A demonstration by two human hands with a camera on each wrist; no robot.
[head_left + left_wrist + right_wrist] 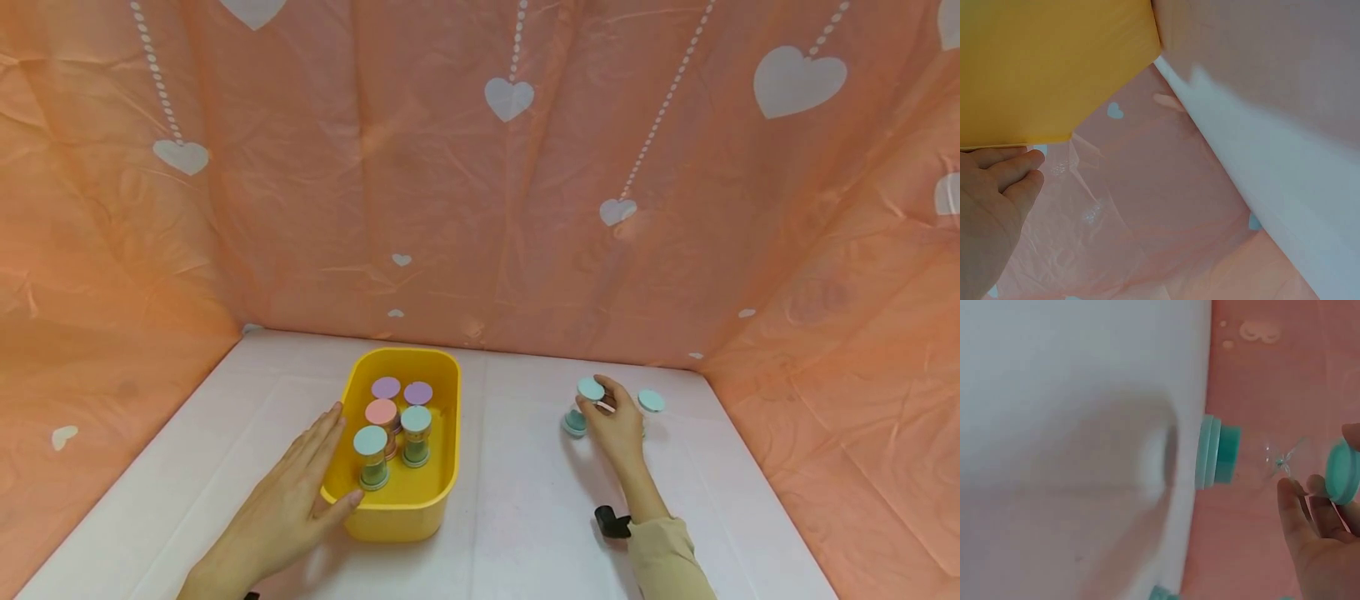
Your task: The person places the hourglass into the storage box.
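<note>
On the right, my right hand (pixel 618 429) grips a sand timer (pixel 590 388) by its upper end, thumb and fingers round the teal cap. The right wrist view shows its clear narrow-waisted glass and teal base (pixel 1210 452), close over the table. A second teal-capped sand timer (pixel 651 401) stands just right of that hand, partly hidden by it. My left hand (pixel 281 492) lies with straight fingers along the left side of a yellow bin (pixel 401 523), thumb near its front rim. Two teal-capped timers (pixel 416 419), one pink-capped timer (pixel 382 412) and two purple-capped timers (pixel 386 387) stand inside the bin.
A white cloth covers the table (pixel 517 500), with the bin left of centre. Orange-pink sheets (pixel 465 208) with white hearts hang behind and at both sides. A black strap piece (pixel 612 522) sticks out beside the right wrist.
</note>
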